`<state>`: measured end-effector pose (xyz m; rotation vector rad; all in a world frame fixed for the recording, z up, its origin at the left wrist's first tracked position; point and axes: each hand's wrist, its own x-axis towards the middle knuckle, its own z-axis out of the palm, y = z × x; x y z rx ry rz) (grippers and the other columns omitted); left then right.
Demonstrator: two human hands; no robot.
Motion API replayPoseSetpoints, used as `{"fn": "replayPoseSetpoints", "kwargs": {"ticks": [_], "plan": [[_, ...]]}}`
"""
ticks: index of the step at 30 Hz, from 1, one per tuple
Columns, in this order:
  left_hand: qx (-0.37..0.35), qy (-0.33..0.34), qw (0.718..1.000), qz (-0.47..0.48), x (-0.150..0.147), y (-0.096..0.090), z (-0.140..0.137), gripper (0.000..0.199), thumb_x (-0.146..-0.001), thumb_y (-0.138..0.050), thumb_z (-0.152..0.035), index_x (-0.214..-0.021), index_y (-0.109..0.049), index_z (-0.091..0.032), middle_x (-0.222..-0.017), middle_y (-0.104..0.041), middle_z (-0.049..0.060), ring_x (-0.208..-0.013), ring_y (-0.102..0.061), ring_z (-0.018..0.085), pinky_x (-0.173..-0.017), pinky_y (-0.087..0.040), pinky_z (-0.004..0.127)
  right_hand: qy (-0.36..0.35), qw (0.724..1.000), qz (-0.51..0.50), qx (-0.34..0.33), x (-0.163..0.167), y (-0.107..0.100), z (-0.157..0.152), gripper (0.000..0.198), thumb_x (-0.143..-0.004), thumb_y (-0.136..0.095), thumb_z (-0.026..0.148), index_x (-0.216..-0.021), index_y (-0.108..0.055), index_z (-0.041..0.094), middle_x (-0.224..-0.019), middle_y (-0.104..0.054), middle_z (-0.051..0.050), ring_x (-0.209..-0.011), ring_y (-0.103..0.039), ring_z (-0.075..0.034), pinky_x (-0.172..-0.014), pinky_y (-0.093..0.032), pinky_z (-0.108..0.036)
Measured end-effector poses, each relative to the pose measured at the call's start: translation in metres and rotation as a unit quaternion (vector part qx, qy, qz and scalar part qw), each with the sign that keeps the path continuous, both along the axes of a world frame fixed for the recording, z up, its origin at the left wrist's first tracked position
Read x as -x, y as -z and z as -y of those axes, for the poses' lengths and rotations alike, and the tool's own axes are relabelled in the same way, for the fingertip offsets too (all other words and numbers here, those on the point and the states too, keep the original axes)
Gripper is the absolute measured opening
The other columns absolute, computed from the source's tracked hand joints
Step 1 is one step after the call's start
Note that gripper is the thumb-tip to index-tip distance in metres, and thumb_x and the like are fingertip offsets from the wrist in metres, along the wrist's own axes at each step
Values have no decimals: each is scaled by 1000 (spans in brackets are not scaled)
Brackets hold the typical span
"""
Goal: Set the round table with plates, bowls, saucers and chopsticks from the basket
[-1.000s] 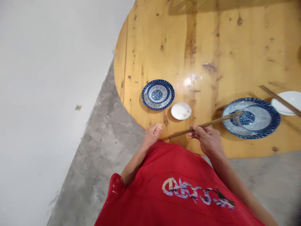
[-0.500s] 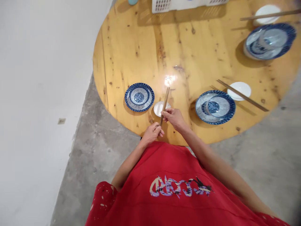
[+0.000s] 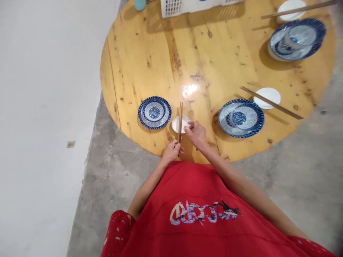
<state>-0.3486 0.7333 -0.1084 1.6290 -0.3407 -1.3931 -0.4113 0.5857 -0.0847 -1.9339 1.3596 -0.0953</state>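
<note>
My left hand (image 3: pixel 172 151) is closed around the lower end of a pair of wooden chopsticks (image 3: pixel 180 119) at the near table edge. The chopsticks point away from me and lie across a small white dish (image 3: pixel 175 125). My right hand (image 3: pixel 197 135) is at the right rim of that dish, its fingers slightly parted and off the chopsticks. Whether its fingertips touch the rim I cannot tell. Left of the dish is a blue-and-white patterned plate (image 3: pixel 154 112) with a smaller matching piece on it.
On the round wooden table (image 3: pixel 150 46), a patterned plate (image 3: pixel 227 121) holding a glass stands at right, beside another white dish (image 3: pixel 270 95) with chopsticks (image 3: pixel 284 110) across it. A similar setting lies farther right. A white basket (image 3: pixel 174 9) and a teal cup (image 3: pixel 139 4) stand at the far side.
My right hand has let go of the chopsticks and moved slightly right of them. The chopsticks have turned more upright in view, still in my left hand. The view has shifted a little.
</note>
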Motion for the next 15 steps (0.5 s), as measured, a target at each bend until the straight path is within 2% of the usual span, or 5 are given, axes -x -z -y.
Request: {"fn": "replayPoseSetpoints", "kwargs": {"ticks": [3, 5, 8, 10, 15], "plan": [[-6, -8, 1000, -2, 0, -1, -2, 20, -93, -52, -26, -76, -43, -21, -72, -68, 0, -58, -65, 10, -52, -47, 18, 44, 999, 16, -24, 12, 9, 7, 33, -92, -60, 30, -117, -64, 9, -80, -73, -11, -74, -72, -25, -76, -55, -35], [-15, -12, 1000, 5, 0, -1, -3, 20, -94, -50, -22, -75, -43, -21, -71, -67, -1, -58, -65, 9, -51, -47, 17, 58, 993, 47, -96, 14, 15, 8, 23, -93, -58, 29, -107, -65, 12, -68, -70, -7, -62, -70, -23, -66, -56, -33], [-25, -19, 999, 14, -1, 0, -5, 19, -93, -50, -21, -75, -43, -21, -70, -67, -1, -56, -64, 9, -51, -49, 18, 102, 969, 119, -192, 8, 23, 5, 10, -90, -55, 21, -94, -62, 16, -64, -68, -4, -51, -66, -19, -50, -53, -27], [-27, -26, 999, 17, -2, 1, -7, 19, -93, -52, -22, -76, -43, -21, -70, -67, -1, -56, -65, 10, -52, -50, 18, 125, 960, 146, -202, 3, 26, 2, 6, -88, -55, 16, -89, -60, 16, -62, -68, -3, -49, -65, -17, -46, -52, -25], [-21, -34, 998, 50, -7, 2, -12, 16, -92, -54, -21, -78, -45, -21, -71, -69, -2, -57, -66, 10, -52, -46, 17, 125, 956, 162, -210, -3, 27, -2, 6, -86, -56, 12, -83, -58, 17, -59, -67, -3, -48, -66, -17, -44, -52, -22]]}}
